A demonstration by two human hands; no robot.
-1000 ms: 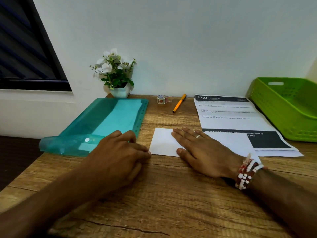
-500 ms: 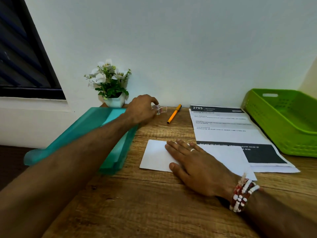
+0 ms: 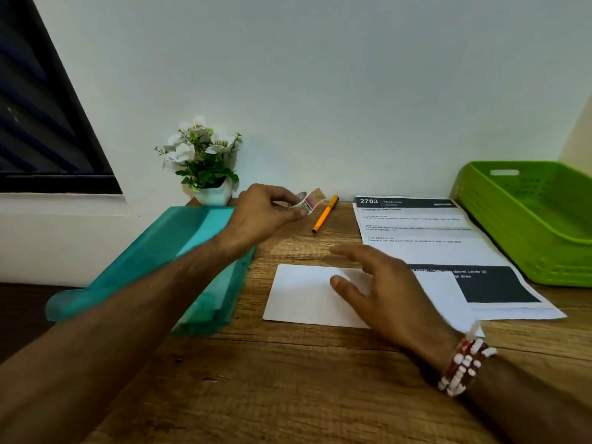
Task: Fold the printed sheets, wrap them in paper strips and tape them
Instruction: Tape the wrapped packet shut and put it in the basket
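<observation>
The left hand (image 3: 266,213) pinches a small tape roll (image 3: 309,200) between thumb and fingertips, holding it just off the desk (image 3: 288,379), beyond the folded sheet (image 3: 304,296) and a little to its left. The right hand (image 3: 384,290) is open with its fingers spread and relaxed over the right half of that folded sheet. It is blurred, so I cannot tell whether its heel touches the paper.

The folded sheet lies flat and white in front of the person. No wrapped strip can be made out on it. Right of it and partly under its edge lie the unfolded printed sheets (image 3: 432,248). An orange pen (image 3: 325,214) lies beyond it, just beside the tape. A teal folder (image 3: 179,251) lies to its left, with a flower pot (image 3: 211,193) behind that. A green basket (image 3: 528,225) stands far to its right.

This looks like the taping step just starting. The next move probably calls for bringing the roll over the folded sheet, freeing the tape end with the right hand, and keeping the fold from springing open.
</observation>
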